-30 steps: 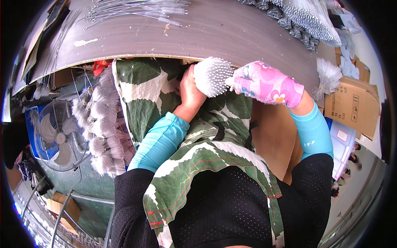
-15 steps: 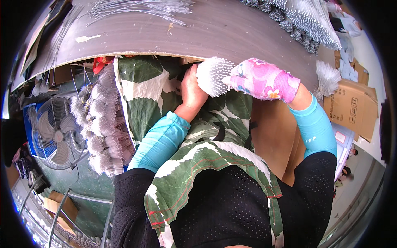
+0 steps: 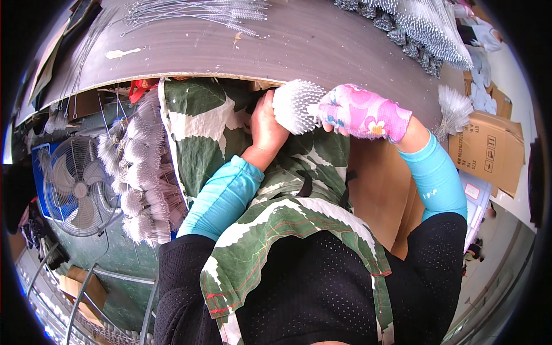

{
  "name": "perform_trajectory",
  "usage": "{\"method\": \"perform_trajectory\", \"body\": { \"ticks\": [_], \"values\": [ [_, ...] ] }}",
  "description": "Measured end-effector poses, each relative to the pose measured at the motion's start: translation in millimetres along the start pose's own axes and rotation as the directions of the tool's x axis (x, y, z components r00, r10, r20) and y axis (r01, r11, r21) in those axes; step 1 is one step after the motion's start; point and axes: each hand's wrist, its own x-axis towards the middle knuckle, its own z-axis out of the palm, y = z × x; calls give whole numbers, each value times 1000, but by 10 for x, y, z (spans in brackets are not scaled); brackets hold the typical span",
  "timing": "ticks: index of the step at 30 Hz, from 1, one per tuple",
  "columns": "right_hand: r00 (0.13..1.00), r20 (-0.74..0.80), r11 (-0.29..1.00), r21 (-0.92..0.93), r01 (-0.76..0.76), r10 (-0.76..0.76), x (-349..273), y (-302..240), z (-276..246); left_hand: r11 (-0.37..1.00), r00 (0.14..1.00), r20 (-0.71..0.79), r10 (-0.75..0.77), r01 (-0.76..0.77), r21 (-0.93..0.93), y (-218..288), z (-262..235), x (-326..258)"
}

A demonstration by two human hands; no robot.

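My left hand (image 3: 267,125), bare, is wrapped round a thick bundle of thin white-bristled wire brushes (image 3: 296,107) at the table's near edge, above my lap. The bundle's rounded, bristly end points right. On that side my right hand (image 3: 363,110) wears a pink flowered fingerless glove or cuff. Its fingers are closed at a pale bristly tip that sticks out of the bundle, and some bare fingertips show beneath the pink cloth. The bundle's other end is hidden behind my left hand.
Loose wire brushes (image 3: 195,12) lie across the brown table (image 3: 299,43). Large brush stacks (image 3: 425,34) fill its far right. More bundles (image 3: 144,167) hang at left beside a fan (image 3: 80,187). A small bundle (image 3: 454,109) and a cardboard box (image 3: 486,146) are at right.
My right hand has shifted slightly left and turned a little, with its bare fingertips now showing below the glove. My left hand and the bundle have stayed in place.
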Motion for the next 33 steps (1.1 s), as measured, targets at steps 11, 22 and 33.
{"method": "perform_trajectory", "body": {
  "ticks": [11,22,33],
  "values": [
    [998,22,998,2,64,-64,11,-10,-64,999,1000,14,-16,15,44,-23,15,-5],
    [957,-78,822,-535,196,-279,-77,-119,25,1000,1000,1,-10,10,11,41,-31,10],
    [991,-76,988,-119,102,-111,-130,-38,-38,999,999,9,-32,32,-14,25,-26,1]
  ]
}}
